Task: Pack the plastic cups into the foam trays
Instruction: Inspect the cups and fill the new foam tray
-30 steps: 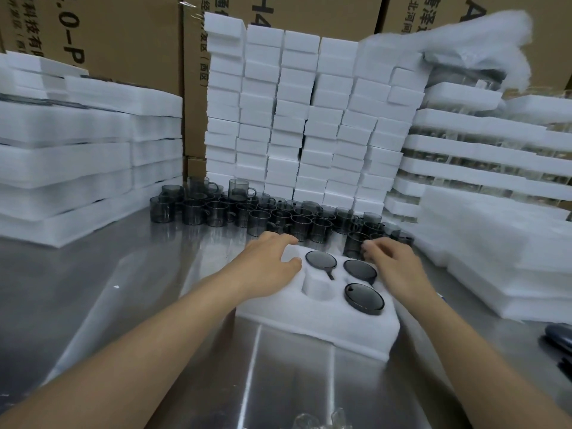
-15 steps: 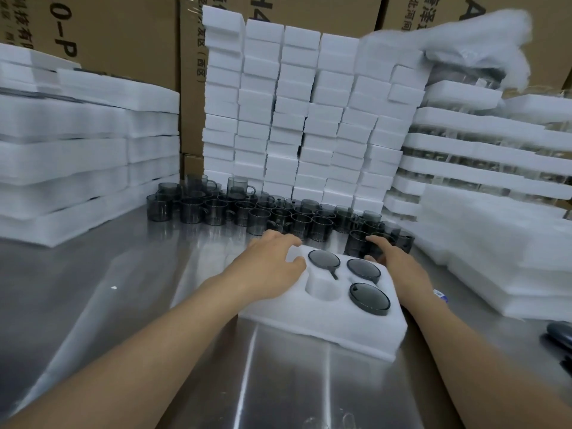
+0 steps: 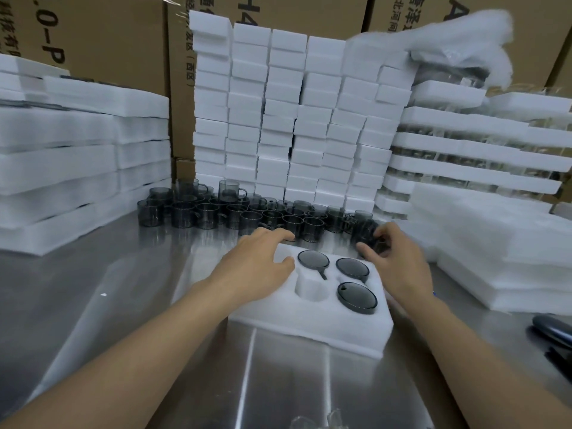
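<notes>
White foam tray (image 3: 309, 329) sits near the middle of the steel counter (image 3: 123, 305), skewed, so its near edge slants down toward your right. Three smoky grey cups are seated in its pockets with flat round faces up: one at the far side (image 3: 313, 259), its thin handle pointing toward you and a little right, one to its right (image 3: 352, 267), and one nearer you (image 3: 356, 295). The empty pocket (image 3: 311, 289) lies on the near-left, just beside your left thumb.

Your left hand (image 3: 257, 267) rests palm-down on the tray's far-left corner, fingers spread and relaxed, holding nothing. Your right hand (image 3: 399, 261) is at the tray's far-right corner, fingers curled round a loose cup (image 3: 370, 239), which sits just beyond the tray under your fingertips. Blur hides which way that cup faces.

Half a second ago your right fingers reached out straighter among the cups; now they have closed on one. Your left hand has stayed put, and the same three pockets are filled.

More loose cups (image 3: 247, 215) stand in rows toward the counter's far edge, in front of stacked foam blocks (image 3: 278, 119).
</notes>
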Demonstrator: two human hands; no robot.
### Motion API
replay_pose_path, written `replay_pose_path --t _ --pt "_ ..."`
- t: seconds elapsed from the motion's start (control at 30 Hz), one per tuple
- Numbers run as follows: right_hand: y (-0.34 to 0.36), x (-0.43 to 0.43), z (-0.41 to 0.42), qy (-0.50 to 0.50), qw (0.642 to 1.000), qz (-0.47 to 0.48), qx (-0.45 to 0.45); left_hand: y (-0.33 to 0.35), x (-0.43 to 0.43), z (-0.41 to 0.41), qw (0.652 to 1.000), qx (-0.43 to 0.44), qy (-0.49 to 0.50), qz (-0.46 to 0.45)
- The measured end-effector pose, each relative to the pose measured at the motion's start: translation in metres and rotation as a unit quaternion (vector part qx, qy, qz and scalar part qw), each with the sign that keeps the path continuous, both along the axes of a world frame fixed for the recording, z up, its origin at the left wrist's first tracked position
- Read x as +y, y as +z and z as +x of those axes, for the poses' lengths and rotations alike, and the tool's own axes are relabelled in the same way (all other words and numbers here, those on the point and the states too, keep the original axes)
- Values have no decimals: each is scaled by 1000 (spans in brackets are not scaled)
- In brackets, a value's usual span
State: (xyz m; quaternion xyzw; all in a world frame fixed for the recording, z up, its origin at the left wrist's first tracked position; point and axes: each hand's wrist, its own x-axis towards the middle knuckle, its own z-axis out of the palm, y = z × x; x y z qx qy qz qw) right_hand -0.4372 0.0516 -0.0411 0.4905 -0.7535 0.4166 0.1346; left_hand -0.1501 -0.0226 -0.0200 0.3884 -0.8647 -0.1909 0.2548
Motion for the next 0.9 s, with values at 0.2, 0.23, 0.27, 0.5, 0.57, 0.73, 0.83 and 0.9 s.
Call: replay_pose_path --t 0.2,0.23,0.27,0.5,0.57,0.73,0.83,0.9 --pt "45 13 52 106 979 -174 -15 6 7 -1 988 85 24 -129" --pt "49 14 65 127 976 -179 10 7 8 -1 982 116 29 -146" --pt "52 15 78 147 971 -181 51 8 8 -2 976 149 32 -157" --pt "44 11 142 233 910 -243 244 15 8 0 921 346 -1 -178" --pt "44 11 145 237 907 -259 234 16 7 0 910 364 -4 -197" --pt "45 15 141 239 915 -249 210 17 6 -2 914 347 -18 -211" --pt "44 16 139 242 929 -217 178 17 8 -1 921 336 -15 -196" --pt "44 17 139 241 942 -197 129 18 8 -1 921 337 -8 -195"
